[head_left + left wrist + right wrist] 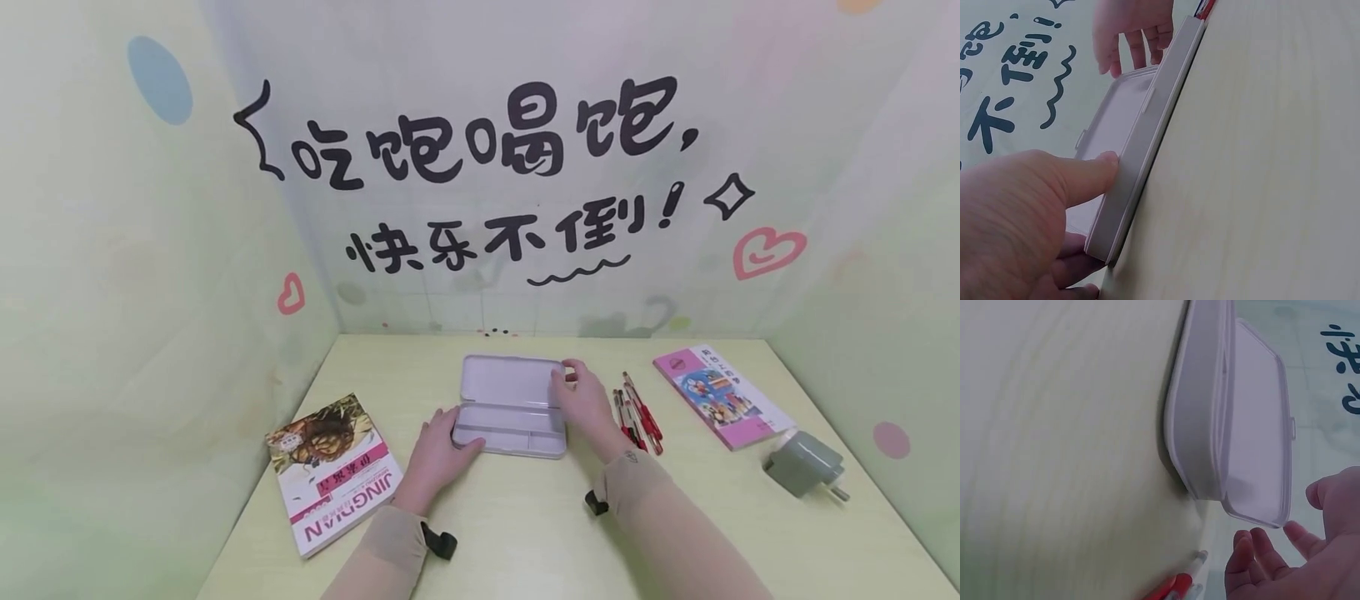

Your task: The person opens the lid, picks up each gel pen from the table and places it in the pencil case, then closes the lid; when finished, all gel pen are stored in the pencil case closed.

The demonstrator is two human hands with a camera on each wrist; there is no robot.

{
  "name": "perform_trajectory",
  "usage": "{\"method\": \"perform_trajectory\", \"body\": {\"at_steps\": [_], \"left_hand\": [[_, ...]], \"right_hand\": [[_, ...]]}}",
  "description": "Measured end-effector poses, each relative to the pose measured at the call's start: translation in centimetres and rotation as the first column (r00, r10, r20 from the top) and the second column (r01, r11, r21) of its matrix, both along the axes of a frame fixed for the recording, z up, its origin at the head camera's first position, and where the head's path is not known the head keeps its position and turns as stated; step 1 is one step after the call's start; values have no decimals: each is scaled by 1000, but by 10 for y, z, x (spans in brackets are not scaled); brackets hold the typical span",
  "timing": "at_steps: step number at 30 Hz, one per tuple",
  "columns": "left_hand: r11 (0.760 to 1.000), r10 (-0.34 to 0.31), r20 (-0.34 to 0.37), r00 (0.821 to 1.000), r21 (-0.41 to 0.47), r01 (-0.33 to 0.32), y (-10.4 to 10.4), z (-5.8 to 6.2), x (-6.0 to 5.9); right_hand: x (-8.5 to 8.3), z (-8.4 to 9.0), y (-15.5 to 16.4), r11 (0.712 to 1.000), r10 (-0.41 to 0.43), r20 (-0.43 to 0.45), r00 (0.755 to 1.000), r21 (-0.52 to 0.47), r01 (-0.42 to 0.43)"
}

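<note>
A pale lilac pencil case (pixel 510 433) lies on the table with its lid (pixel 512 382) swung back, showing long and short compartments. My left hand (pixel 438 454) holds the left end of the case. In the left wrist view its thumb (pixel 1094 175) lies against the front wall, while the other fingers pass around the end and are partly hidden. Beside the lid's right edge is my right hand (pixel 587 404). Its fingers are loosely bent around nothing in the right wrist view, with one fingertip (pixel 1294 530) close to the lid's corner; whether it touches, I cannot tell.
Several red and clear pens (pixel 637 417) lie right of the case. Farther right are a pink-edged book (pixel 720 396) and a grey pencil sharpener with a crank (pixel 804 465). Another book (pixel 333 475) lies at the left. A printed curtain (pixel 487 308) stands behind the table.
</note>
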State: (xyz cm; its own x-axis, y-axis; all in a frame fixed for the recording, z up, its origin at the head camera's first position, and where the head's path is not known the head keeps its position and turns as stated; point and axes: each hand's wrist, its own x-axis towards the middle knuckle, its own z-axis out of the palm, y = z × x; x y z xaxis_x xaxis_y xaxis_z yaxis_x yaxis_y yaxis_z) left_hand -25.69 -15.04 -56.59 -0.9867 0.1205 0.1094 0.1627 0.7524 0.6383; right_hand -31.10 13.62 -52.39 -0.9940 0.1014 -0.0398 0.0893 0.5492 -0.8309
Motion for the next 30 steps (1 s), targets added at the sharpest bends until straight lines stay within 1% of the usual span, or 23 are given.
{"method": "perform_trajectory", "body": {"at_steps": [2,4,6,8,10,13,15,17,21,25,30], "left_hand": [[1000,0,16,1000,-9,0,1,-1,0],[1000,-3,9,1000,-23,4,1,-2,0],[999,-4,17,1000,-33,4,2,-2,0],[999,-5,20,1000,-39,6,2,-3,0],[999,-4,21,1000,-44,5,2,-3,-1],[999,1,20,1000,-45,0,1,-2,-1],[999,2,15,1000,-47,-1,1,-2,-1],[999,2,16,1000,-43,-1,0,-1,0],[999,-6,8,1000,-39,7,-1,0,1],[999,-4,4,1000,-34,4,0,0,1],[999,-2,12,1000,-40,3,-1,-1,0]], "right_hand": [[5,2,7,1000,-6,-50,999,26,7],[10,3,18,999,-22,-105,994,46,26],[16,3,32,996,-61,-138,989,59,69],[23,2,49,989,-115,-142,983,74,126],[31,2,66,977,-170,-126,977,106,184],[42,-3,88,952,-219,-75,973,204,230],[48,-6,101,936,-227,-30,973,271,227],[54,-9,110,926,-223,25,974,317,204],[61,-13,121,923,-205,105,973,352,156],[62,-16,127,917,-175,128,976,383,114],[61,-21,129,914,-174,133,976,391,109]]}}
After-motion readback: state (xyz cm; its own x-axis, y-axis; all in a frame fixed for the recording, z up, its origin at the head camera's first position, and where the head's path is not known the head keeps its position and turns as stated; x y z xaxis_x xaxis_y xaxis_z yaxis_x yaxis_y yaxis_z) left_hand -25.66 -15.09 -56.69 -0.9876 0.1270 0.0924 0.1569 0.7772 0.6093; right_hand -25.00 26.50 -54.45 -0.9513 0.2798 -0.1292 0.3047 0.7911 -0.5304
